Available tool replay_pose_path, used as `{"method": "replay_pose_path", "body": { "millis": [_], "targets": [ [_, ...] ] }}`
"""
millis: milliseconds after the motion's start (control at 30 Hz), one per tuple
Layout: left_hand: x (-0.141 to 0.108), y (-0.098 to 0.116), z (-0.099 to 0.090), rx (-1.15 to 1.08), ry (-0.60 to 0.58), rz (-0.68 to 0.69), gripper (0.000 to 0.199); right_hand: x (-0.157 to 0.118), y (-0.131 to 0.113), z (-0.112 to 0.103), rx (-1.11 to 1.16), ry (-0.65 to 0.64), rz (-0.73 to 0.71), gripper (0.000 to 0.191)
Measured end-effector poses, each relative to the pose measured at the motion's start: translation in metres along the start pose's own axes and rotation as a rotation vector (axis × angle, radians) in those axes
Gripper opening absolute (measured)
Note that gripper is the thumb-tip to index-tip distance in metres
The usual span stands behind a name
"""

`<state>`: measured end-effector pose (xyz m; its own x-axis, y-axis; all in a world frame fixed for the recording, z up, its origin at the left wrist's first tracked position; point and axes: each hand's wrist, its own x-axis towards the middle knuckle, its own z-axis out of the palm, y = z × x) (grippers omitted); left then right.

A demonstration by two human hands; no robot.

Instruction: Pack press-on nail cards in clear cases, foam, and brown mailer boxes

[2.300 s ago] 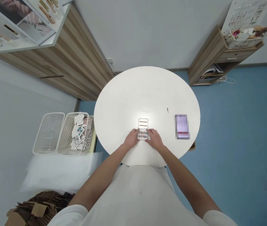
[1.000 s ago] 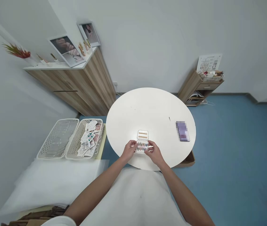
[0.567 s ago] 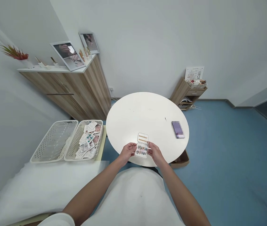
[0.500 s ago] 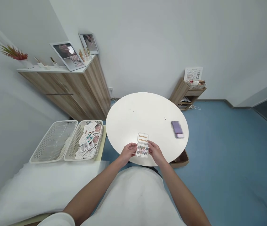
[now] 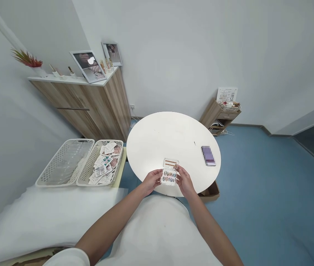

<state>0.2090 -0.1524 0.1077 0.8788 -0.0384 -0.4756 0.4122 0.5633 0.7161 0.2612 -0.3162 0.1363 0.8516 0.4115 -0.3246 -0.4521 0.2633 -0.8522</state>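
Observation:
Between my two hands is a small clear plastic case [image 5: 169, 177] with its lid [image 5: 171, 161] raised on the far side. Two rows of decorated press-on nails lie in its lower half, and two thin brown sticks lie across the lid. My left hand [image 5: 152, 181] grips the case's left edge, fingers closed on it. At the opposite edge my right hand [image 5: 185, 181] holds it too, with a fingertip near the hinge. The case is above the near edge of a white oval table [image 5: 170, 133].
Left of the table stand two white baskets, one with nail cards [image 5: 104, 162], the other with clear plastic boxes [image 5: 69, 162]. A blurred purple object [image 5: 208, 156] lies on the table's right. Beyond are a wooden cabinet [image 5: 96, 103], a small shelf [image 5: 214, 111] and a cardboard box [image 5: 212, 193] below.
The view has shifted slightly. The open case stays in both hands, with its lid tilted a little differently and my right fingers slightly moved along its edge.

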Motion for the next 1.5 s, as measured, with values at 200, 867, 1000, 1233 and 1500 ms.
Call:
{"method": "replay_pose_path", "body": {
  "millis": [200, 867, 1000, 1233, 1500],
  "targets": [
    [-0.005, 0.0, 0.004, -0.05, 0.035, -0.003, 0.031, -0.016, 0.006, -0.001, 0.023, 0.048, 0.042, 0.04],
    [-0.015, -0.02, 0.007, 0.175, 0.042, -0.014, 0.041, -0.043, 0.025, -0.018, -0.04, 0.211, 0.144, 0.051],
    [-0.018, -0.028, 0.014, 0.302, -0.008, 0.055, 0.055, -0.043, 0.025, -0.025, -0.04, 0.249, 0.128, 0.049],
    [-0.012, -0.036, 0.02, 0.437, -0.014, 0.081, 0.054, -0.04, 0.028, -0.035, -0.059, 0.242, 0.129, 0.049],
    [0.008, -0.046, 0.031, 0.495, 0.107, 0.061, 0.054, -0.013, 0.025, -0.056, -0.173, 0.177, 0.09, 0.046]
  ]
}}
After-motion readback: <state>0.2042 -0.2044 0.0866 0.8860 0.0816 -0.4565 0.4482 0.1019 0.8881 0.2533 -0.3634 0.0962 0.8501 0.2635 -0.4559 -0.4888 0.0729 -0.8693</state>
